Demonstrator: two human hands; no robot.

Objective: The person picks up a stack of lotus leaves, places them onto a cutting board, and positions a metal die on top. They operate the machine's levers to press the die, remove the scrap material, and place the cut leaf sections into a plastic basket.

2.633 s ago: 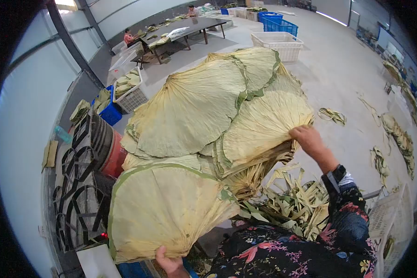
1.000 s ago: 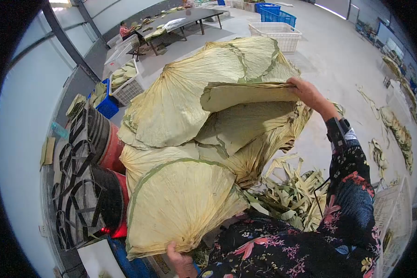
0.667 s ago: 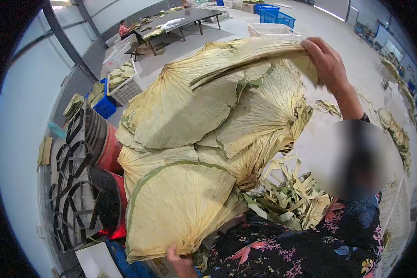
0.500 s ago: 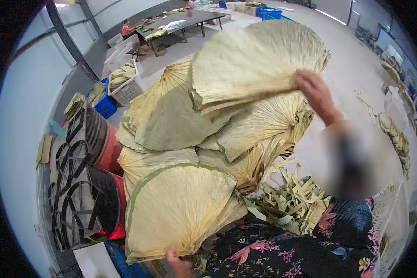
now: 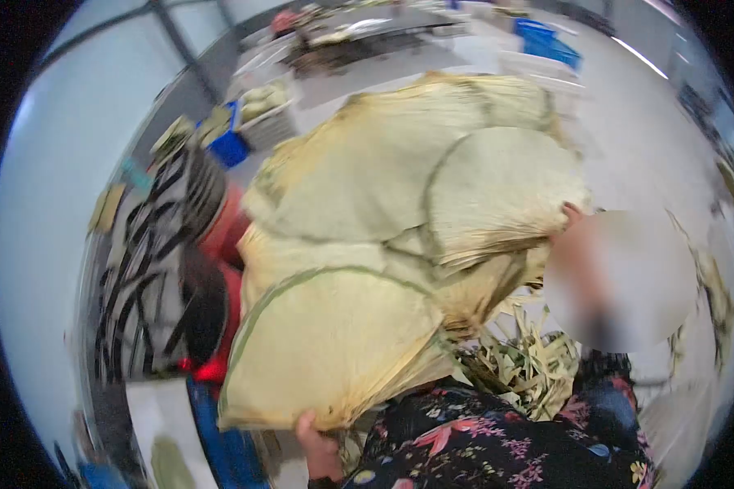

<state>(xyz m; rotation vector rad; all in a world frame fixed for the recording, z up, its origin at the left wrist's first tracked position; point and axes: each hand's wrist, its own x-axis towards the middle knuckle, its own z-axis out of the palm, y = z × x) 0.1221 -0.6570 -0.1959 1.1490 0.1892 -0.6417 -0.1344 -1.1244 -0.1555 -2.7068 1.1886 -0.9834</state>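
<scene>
Pale yellow-green dried leaves fan over one another, a hand at each of two near folds

The broad leaf pile (image 5: pixel 351 179) fills the middle; what carries it is hidden. Its layers overlap unevenly, so a tug on one could drag its neighbours askew or spill them off the right edge. The front folded leaf (image 5: pixel 326 342) lies at the pile's near left corner, where a pull against its dry, pleated base could split it along the ribs. The left hand (image 5: pixel 321 447) has its fingers closed on that near edge, thumb on top, the rest hidden beneath. The smaller leaf bundle (image 5: pixel 501 191) lies across the pile's right side, its loose layers liable to slip apart if gripped only at the narrow end. The right hand (image 5: pixel 572 216) meets that end; blur conceals how far its fingers are closed, so I cannot tell whether they grip.

Black-and-red tubs (image 5: pixel 205 306) stand just left of the pile, their contents unreadable. Farther off, the blue crates (image 5: pixel 546 45) are too blurred to read inside. Beyond the pile's far left corner, the white crate (image 5: pixel 271 129) holds folded leaves, and the small blue crate (image 5: pixel 227 147) beside it holds more.
</scene>
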